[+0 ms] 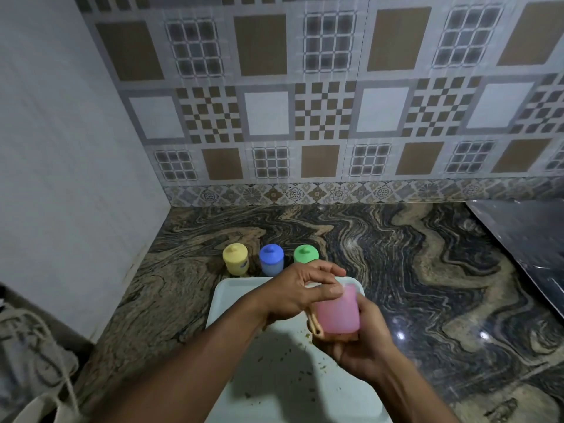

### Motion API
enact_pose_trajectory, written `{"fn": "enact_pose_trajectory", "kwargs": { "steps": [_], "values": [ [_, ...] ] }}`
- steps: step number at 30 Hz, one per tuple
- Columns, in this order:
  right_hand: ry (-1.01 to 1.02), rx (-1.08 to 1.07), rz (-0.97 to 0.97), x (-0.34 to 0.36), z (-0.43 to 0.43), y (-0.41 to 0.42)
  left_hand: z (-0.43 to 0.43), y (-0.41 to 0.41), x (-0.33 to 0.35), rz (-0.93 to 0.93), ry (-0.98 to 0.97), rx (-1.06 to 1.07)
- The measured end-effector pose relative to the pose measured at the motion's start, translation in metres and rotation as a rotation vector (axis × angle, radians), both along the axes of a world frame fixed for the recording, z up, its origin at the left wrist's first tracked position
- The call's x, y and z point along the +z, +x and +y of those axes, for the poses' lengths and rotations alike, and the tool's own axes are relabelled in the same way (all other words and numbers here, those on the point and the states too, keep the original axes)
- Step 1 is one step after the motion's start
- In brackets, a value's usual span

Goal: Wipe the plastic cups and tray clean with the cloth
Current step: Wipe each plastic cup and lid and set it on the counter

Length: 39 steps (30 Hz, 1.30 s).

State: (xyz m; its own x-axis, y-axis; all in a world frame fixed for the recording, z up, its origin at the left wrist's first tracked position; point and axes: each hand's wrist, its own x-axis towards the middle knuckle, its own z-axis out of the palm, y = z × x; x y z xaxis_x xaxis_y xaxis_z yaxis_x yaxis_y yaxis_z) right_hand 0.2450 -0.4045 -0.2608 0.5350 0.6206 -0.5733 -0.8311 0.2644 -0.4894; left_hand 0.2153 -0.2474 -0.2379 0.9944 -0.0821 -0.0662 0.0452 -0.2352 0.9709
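Observation:
My right hand (pixel 363 346) grips a translucent pink plastic cup (pixel 338 312) from below and the right, holding it above the white tray (pixel 232 297). My left hand (pixel 302 288) reaches over the cup's top with its fingers pinched at the rim. A small tan piece (pixel 316 326) pokes out between my hands beside the cup; I cannot tell whether it is the cloth. The tray has dark crumbs scattered over it. Behind the tray stand three lidded cups in a row: yellow (pixel 235 258), blue (pixel 271 259) and green (pixel 305 253).
The tray lies on a dark marbled stone counter (pixel 412 254) in a corner, with a tiled wall behind and a plain wall on the left. A dark flat slab (pixel 525 239) lies at the right. A pale bag with cords (pixel 33 358) sits at the lower left.

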Motion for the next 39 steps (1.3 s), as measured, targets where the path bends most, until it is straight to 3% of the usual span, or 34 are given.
{"fn": "enact_pose_trajectory", "kwargs": {
  "steps": [4,7,11,14,17,24,27,30,32,36,39],
  "values": [
    [0.009,-0.072,0.09,-0.008,-0.009,0.015,-0.006,-0.004,-0.013,-0.115,-0.099,0.235],
    [-0.001,-0.16,-0.004,-0.006,-0.005,0.023,-0.005,-0.004,-0.018,-0.277,0.123,0.354],
    [-0.082,-0.143,-0.186,0.0,0.013,0.016,-0.007,-0.011,-0.02,-0.475,0.45,0.36],
    [-0.14,-0.142,-0.247,0.001,0.024,0.013,0.002,-0.013,-0.024,-0.332,0.485,0.373],
    [-0.173,-0.117,-0.298,-0.002,0.031,0.011,0.014,-0.014,-0.025,-0.19,0.604,0.32],
    [-0.273,-0.164,-0.284,-0.006,0.049,0.011,0.039,-0.014,-0.028,-0.477,0.809,-0.059],
    [-0.277,-0.175,-0.344,-0.005,0.058,0.016,0.045,-0.012,-0.024,-0.448,0.8,-0.022],
    [-0.318,-0.214,-0.526,-0.008,0.064,0.021,0.047,-0.01,-0.018,-0.368,0.734,0.14],
    [-0.321,-0.235,-0.587,-0.009,0.069,0.024,0.049,-0.007,-0.02,-0.465,0.786,0.113],
    [-0.348,-0.206,-0.605,-0.014,0.077,0.032,0.07,0.002,-0.036,-0.774,1.075,-0.131],
    [-0.379,-0.279,-0.702,-0.013,0.086,0.036,0.081,0.003,-0.039,-0.617,0.903,-0.005]
  ]
}}
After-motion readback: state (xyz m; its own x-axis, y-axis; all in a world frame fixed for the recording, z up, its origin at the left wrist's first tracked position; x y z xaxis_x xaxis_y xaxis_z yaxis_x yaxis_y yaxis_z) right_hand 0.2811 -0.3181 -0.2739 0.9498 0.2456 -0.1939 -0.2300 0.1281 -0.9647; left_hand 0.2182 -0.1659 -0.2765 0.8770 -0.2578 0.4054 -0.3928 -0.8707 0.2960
